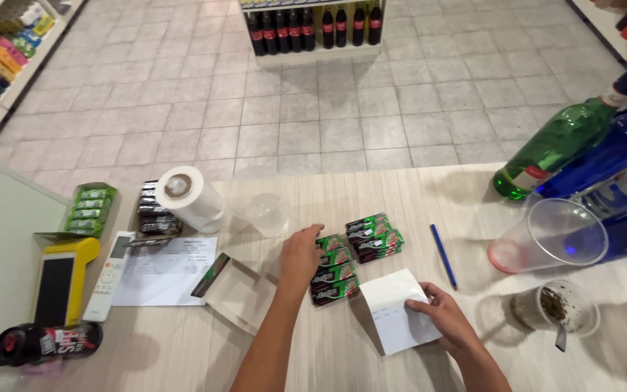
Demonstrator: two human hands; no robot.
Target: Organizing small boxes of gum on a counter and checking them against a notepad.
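- Gum packs [334, 272] lie in a row on the tabletop [473, 196]; the left hand [300, 254] rests fingertips on them, not clenched.
- Right hand [440, 313] pinches a white paper slip [395, 308] flat.
- Step appears to be sorting packs; next likely needs a closing grip.

A small shop seen from behind a pale wood-grain counter [415, 185]. Beyond it spreads a floor [270, 94] of square, light grey-beige tiles with darker grout lines, evenly lit with soft reflections. At the far end stands a low white shelf unit [313, 54] lined with dark bottles with red labels [313, 27]. Along the left edge runs a white shelf [9, 72] crowded with colourful packaged goods. Another shelf [604, 22] shows at the top right corner.
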